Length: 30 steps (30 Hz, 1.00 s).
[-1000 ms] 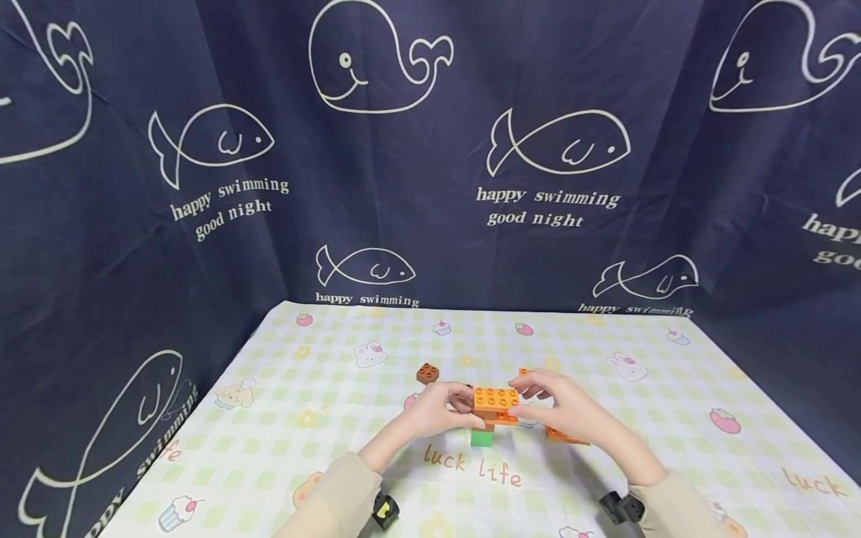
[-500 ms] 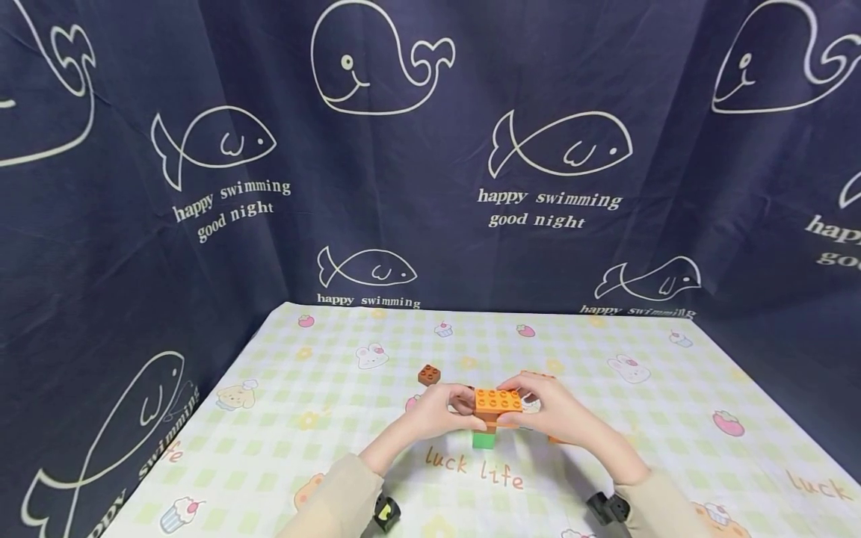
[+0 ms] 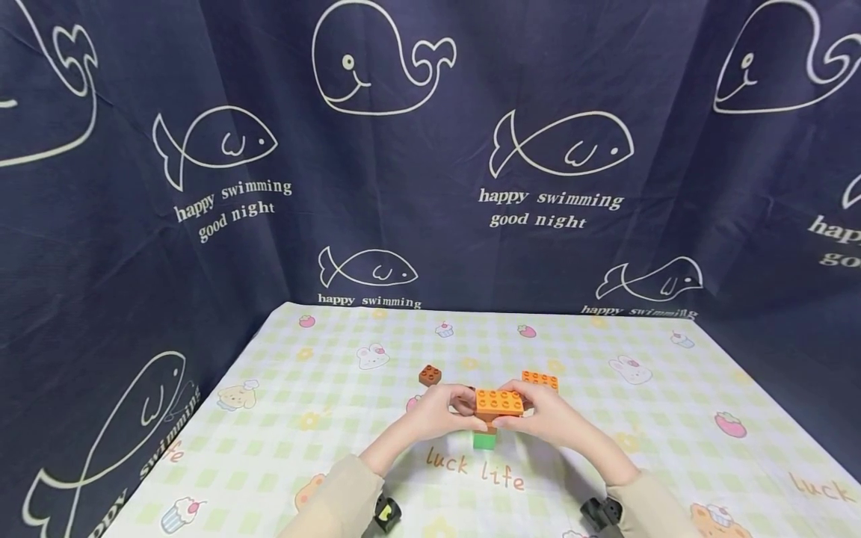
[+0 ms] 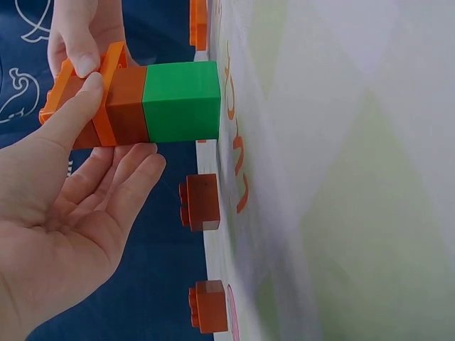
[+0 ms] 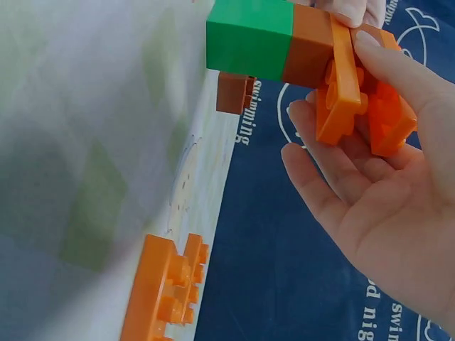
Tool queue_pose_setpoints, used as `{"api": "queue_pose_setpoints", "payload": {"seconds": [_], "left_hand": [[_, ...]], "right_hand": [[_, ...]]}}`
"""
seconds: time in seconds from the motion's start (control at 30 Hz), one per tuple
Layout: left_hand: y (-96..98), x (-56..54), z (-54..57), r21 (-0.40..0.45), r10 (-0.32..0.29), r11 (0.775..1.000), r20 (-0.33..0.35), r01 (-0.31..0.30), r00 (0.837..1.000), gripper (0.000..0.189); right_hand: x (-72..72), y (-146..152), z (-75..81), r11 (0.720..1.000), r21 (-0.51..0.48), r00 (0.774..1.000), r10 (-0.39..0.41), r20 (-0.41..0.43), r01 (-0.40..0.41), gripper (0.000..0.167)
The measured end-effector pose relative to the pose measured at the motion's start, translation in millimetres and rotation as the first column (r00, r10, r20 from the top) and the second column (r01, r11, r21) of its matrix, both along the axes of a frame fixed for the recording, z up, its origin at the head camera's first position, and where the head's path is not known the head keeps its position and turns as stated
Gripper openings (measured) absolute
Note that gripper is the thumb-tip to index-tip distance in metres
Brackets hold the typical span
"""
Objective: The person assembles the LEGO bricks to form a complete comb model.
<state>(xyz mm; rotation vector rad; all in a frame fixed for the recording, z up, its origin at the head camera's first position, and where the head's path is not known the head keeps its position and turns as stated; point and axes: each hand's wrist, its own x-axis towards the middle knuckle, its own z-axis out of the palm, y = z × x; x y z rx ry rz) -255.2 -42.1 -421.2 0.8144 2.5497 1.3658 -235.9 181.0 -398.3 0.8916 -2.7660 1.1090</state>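
Note:
A small tower of toy building blocks stands upright between my hands. Its green block (image 4: 182, 101) is at the bottom, with a brown block (image 4: 128, 106) above, then an orange plate (image 5: 345, 82), another brown block and a top orange plate (image 3: 499, 401). My left hand (image 3: 437, 411) grips the tower's left side, thumb on the near face and fingers behind. From the right, my right hand (image 3: 548, 411) holds the upper layers, thumb in front and fingers on the far side. The left thumb (image 4: 82, 106) meets the tower around the lower orange plate and upper brown block.
A loose brown block (image 3: 430, 374) lies behind the left hand; a second brown block (image 4: 201, 202) shows nearer in the left wrist view. One orange plate (image 3: 540, 379) lies behind the right hand, and another orange plate (image 5: 148, 288) shows in the right wrist view. A patterned cloth (image 3: 303, 388) covers the table.
My right hand has moved left and closed in on the tower's right side. The orange plate behind it is in fuller view, while the nearer one has become hidden. The left hand stays put.

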Motion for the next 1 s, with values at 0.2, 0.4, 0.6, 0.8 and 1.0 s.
{"api": "queue_pose_setpoints", "payload": {"seconds": [0.2,0.4,0.6,0.8,1.0], "left_hand": [[1.3,0.4,1.8,-0.018,0.003,1.0,-0.003,-0.003,1.0,0.039],[1.7,-0.3,0.6,-0.011,-0.003,1.0,0.011,0.003,1.0,0.035],[-1.1,-2.3,1.3,0.0,-0.043,0.999,0.012,0.043,0.999,0.032],[-7.0,-3.8,1.7,-0.032,-0.084,0.996,-0.041,0.083,0.996,0.037],[-14.6,-5.3,4.2,-0.06,-0.113,0.992,-0.081,0.108,0.99,0.037]], "right_hand": [[0.4,1.0,-3.2,0.997,-0.079,0.998,0.015,0.069,-0.009,0.037],[-1.4,1.6,-9.8,0.986,-0.163,0.995,0.044,0.088,-0.029,0.034],[-2.6,1.0,-10.4,0.985,-0.173,0.989,0.038,0.14,-0.013,0.033],[-2.2,1.3,-9.4,0.985,-0.172,0.984,0.045,0.175,-0.014,0.036],[0.0,2.2,-6.2,0.985,-0.171,0.976,0.044,0.212,-0.008,0.037]]}}
